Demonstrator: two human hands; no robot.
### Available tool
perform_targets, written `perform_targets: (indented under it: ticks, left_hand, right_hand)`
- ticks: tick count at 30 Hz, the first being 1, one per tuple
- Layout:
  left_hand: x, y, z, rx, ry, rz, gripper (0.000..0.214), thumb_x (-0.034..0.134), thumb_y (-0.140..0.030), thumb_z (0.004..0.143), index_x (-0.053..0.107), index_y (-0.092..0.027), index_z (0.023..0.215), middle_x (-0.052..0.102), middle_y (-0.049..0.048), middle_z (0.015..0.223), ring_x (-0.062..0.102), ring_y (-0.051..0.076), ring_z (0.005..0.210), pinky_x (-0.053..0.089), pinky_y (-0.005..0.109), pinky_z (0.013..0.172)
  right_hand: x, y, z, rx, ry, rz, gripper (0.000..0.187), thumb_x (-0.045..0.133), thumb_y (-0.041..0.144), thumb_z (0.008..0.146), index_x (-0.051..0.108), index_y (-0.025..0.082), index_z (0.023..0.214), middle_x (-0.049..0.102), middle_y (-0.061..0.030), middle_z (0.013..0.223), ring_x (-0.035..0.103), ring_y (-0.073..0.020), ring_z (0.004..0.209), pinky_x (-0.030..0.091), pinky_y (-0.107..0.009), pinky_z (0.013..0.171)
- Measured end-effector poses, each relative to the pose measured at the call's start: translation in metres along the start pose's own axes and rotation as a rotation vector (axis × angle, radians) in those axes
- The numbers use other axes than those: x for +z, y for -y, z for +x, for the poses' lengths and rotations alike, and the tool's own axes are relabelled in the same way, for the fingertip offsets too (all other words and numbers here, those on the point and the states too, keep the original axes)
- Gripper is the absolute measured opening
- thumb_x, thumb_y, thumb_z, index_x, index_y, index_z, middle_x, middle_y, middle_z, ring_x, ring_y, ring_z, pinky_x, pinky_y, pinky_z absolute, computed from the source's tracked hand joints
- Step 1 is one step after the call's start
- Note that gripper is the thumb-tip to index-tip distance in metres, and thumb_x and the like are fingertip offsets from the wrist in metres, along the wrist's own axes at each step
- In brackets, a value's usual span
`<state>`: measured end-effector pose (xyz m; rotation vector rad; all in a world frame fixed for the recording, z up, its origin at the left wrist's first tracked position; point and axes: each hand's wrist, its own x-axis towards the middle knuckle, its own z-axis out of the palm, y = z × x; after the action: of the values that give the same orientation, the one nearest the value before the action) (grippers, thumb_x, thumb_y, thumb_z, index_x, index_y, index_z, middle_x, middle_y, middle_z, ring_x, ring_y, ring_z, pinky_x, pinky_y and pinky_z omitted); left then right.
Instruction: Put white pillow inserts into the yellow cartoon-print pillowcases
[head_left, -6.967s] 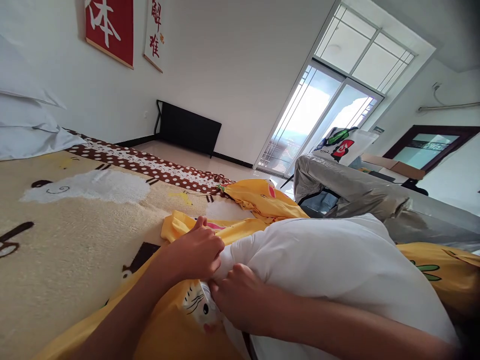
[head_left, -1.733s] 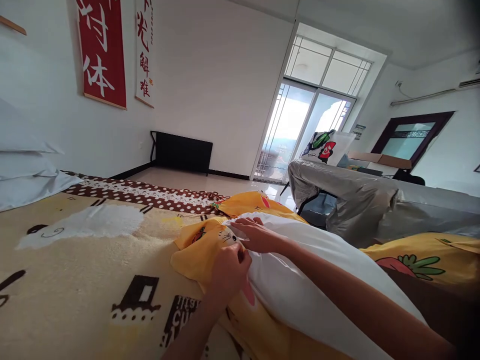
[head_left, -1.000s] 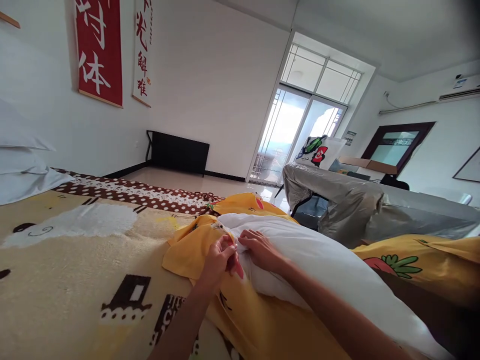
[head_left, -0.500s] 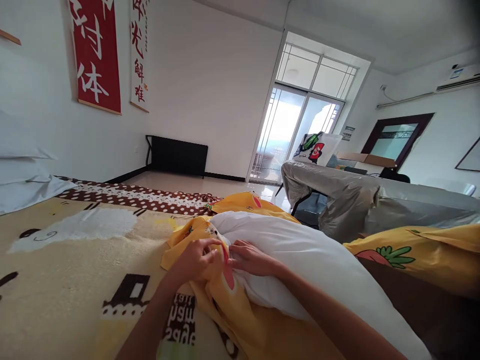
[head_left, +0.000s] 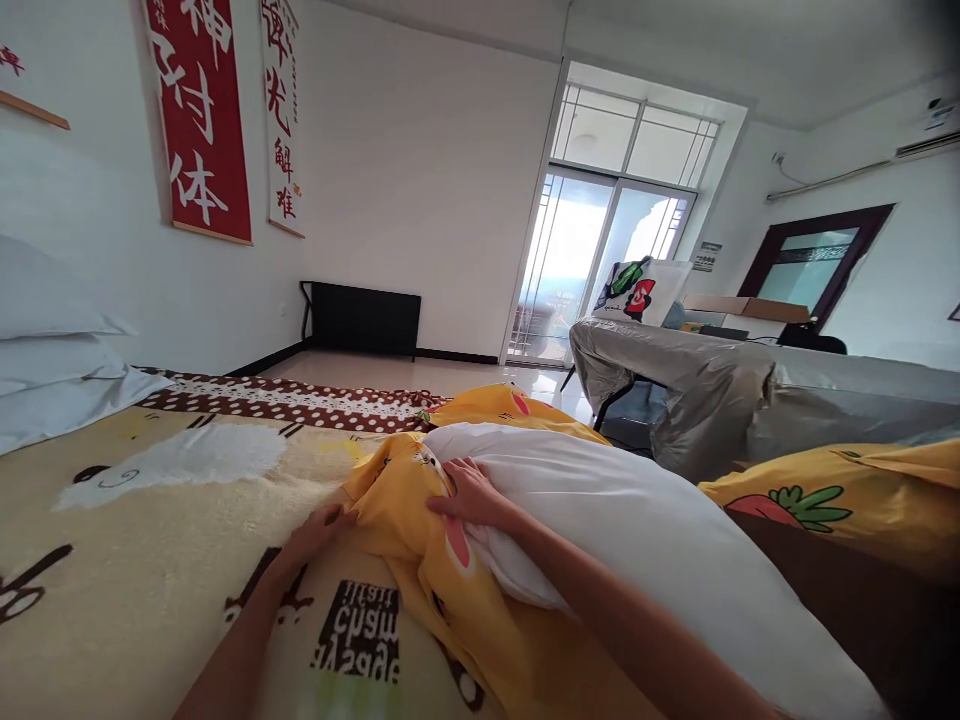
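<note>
A yellow pillowcase [head_left: 397, 500] with a rabbit print is bunched around the near-left end of a plump white pillow [head_left: 600, 500]. At its left edge, my left hand [head_left: 322, 528] is closed on the fabric, low against the blanket; its fingertips are partly hidden. My right hand [head_left: 472, 495] grips the pillowcase opening where it meets the pillow, thumb over the yellow cloth and fingers against the white side. Most of the pillow lies outside the case, stretching toward the lower right.
Beneath everything spreads a cream printed blanket [head_left: 172, 560] with a brown dotted border. Another yellow case [head_left: 495, 402] lies behind the pillow, and a yellow carrot-print pillow [head_left: 892, 500] is at right. White pillows [head_left: 60, 370] are stacked at left. A plastic-covered table [head_left: 690, 370] stands beyond.
My left hand has moved left and down from the pillowcase opening to its outer edge. My right hand has shifted slightly left onto the yellow cloth. The view has turned a little left.
</note>
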<state>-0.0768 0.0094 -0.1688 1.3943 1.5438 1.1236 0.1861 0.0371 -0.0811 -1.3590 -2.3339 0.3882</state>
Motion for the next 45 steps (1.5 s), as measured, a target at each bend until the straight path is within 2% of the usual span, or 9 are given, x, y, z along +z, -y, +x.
perform_targets:
  ticks: [4, 12, 18, 23, 28, 31, 34, 38, 45]
  left_hand:
    - [-0.002, -0.012, -0.005, 0.008, 0.018, -0.306, 0.046, 0.072, -0.058, 0.050, 0.057, -0.016, 0.064, 0.062, 0.0046, 0.065, 0.060, 0.023, 0.067, 0.047, 0.031, 0.060]
    - [-0.036, -0.044, -0.024, 0.088, -0.171, -0.784, 0.038, 0.068, -0.048, 0.065, 0.061, -0.016, 0.085, 0.063, 0.0052, 0.078, 0.060, 0.018, 0.069, 0.048, 0.025, 0.057]
    - [-0.049, -0.048, -0.031, -0.066, -0.225, -1.036, 0.023, 0.068, -0.034, 0.068, 0.060, -0.014, 0.077, 0.059, 0.0020, 0.066, 0.057, 0.017, 0.055, 0.046, 0.026, 0.048]
    - [-0.063, -0.011, -0.021, -0.107, -0.265, -0.922, 0.024, 0.068, -0.032, 0.066, 0.059, -0.014, 0.076, 0.060, 0.0017, 0.068, 0.056, 0.013, 0.055, 0.046, 0.023, 0.048]
    - [-0.071, 0.028, -0.009, -0.178, -0.436, -0.791, 0.021, 0.057, -0.032, 0.067, 0.044, -0.018, 0.061, 0.042, -0.0075, 0.047, 0.041, 0.005, 0.040, 0.038, 0.016, 0.043]
    - [-0.065, 0.035, -0.011, -0.230, -0.293, -0.600, 0.013, 0.061, -0.026, 0.059, 0.052, -0.016, 0.057, 0.048, -0.0038, 0.042, 0.044, 0.009, 0.037, 0.034, 0.018, 0.039]
    - [-0.052, 0.030, -0.021, -0.249, 0.021, -0.418, 0.007, 0.066, -0.014, 0.048, 0.060, -0.014, 0.052, 0.055, 0.0021, 0.040, 0.047, 0.014, 0.035, 0.028, 0.022, 0.036]
    - [-0.031, 0.016, -0.037, -0.224, 0.298, -0.328, 0.017, 0.071, -0.009, 0.043, 0.067, -0.016, 0.058, 0.066, 0.0046, 0.056, 0.058, 0.021, 0.050, 0.039, 0.027, 0.044]
    - [-0.005, -0.016, -0.053, -0.137, 0.596, -0.334, 0.040, 0.069, -0.053, 0.061, 0.069, -0.014, 0.063, 0.069, 0.0138, 0.068, 0.063, 0.028, 0.060, 0.044, 0.033, 0.055]
  right_hand:
    - [-0.001, -0.002, 0.011, 0.044, 0.089, 0.165, 0.033, 0.073, 0.040, 0.059, 0.062, 0.015, 0.079, 0.063, -0.0065, 0.089, 0.051, -0.0288, 0.098, 0.034, -0.045, 0.091]
    - [0.013, 0.005, 0.020, 0.097, 0.343, 0.694, 0.054, 0.061, 0.052, 0.069, 0.063, 0.014, 0.107, 0.069, -0.0068, 0.097, 0.065, -0.0217, 0.087, 0.051, -0.032, 0.076]
    - [0.024, 0.026, 0.012, 0.066, 0.737, 0.741, 0.035, 0.077, 0.039, 0.060, 0.070, 0.025, 0.091, 0.070, 0.0011, 0.086, 0.064, -0.0199, 0.089, 0.049, -0.033, 0.087]
    - [0.026, 0.030, 0.008, 0.262, 0.407, 0.888, 0.034, 0.082, 0.030, 0.050, 0.070, 0.018, 0.080, 0.071, -0.0007, 0.077, 0.065, -0.0215, 0.081, 0.051, -0.035, 0.082]
    - [0.000, 0.024, -0.007, 0.305, 0.164, 1.060, 0.027, 0.075, 0.036, 0.059, 0.068, 0.014, 0.074, 0.071, -0.0064, 0.080, 0.065, -0.0190, 0.073, 0.052, -0.030, 0.075]
    - [-0.022, 0.023, -0.026, 0.299, 0.160, 1.136, 0.024, 0.074, 0.029, 0.060, 0.070, 0.013, 0.078, 0.071, -0.0080, 0.084, 0.066, -0.0180, 0.076, 0.050, -0.027, 0.076]
    - [-0.034, 0.022, -0.046, 0.315, 0.245, 1.128, 0.027, 0.073, 0.027, 0.063, 0.070, 0.016, 0.087, 0.071, -0.0059, 0.090, 0.065, -0.0171, 0.081, 0.050, -0.026, 0.079]
    - [-0.032, 0.018, -0.056, 0.304, 0.213, 0.997, 0.030, 0.075, 0.030, 0.061, 0.070, 0.017, 0.088, 0.070, -0.0028, 0.089, 0.063, -0.0167, 0.080, 0.048, -0.026, 0.073]
    - [-0.023, 0.023, -0.048, 0.244, 0.413, 0.934, 0.033, 0.074, 0.039, 0.064, 0.069, 0.013, 0.084, 0.068, -0.0036, 0.080, 0.061, -0.0180, 0.077, 0.045, -0.028, 0.071]
